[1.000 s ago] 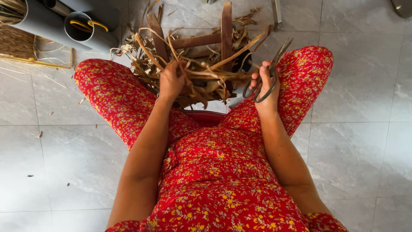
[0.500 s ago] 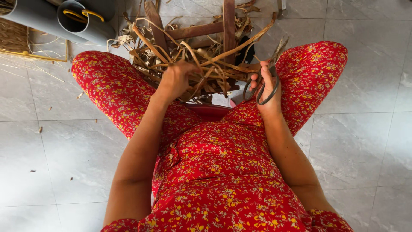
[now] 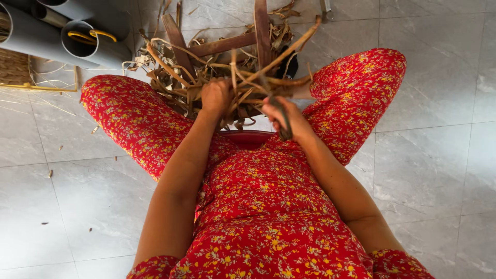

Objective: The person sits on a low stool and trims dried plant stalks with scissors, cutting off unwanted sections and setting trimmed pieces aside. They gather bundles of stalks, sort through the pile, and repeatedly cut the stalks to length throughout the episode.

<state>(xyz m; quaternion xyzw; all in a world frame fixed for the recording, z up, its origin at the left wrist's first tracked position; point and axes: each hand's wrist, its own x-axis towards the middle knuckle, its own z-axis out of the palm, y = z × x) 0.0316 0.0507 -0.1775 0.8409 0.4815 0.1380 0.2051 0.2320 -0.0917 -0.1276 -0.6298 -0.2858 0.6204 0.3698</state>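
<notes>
Both hands are busy in the tangle of dried plant strips heaped between the knees: the left hand is closed in a fist around a clutch of strips, and the right hand is closed on dark-handled scissors whose blades run up into the bundle. A second ago the scissors hung from the right fingers with their loops plainly in view and the blades pointing up and out to the side; now the hand has turned over them, only the dark handle shows below the knuckles, and the hand sits closer to the left one. The left fist has stayed at about the same spot on the bundle. Behind the strips stands a wooden frame of rough brown slats, touching the heap. Grey plastic pipes lie at the upper left, well apart from the hands, with a woven mat just beside them. A red stool edge shows under the wrists. The grey tiled floor lies open to the right and lower left of the legs, with only small scraps scattered on the left side.
</notes>
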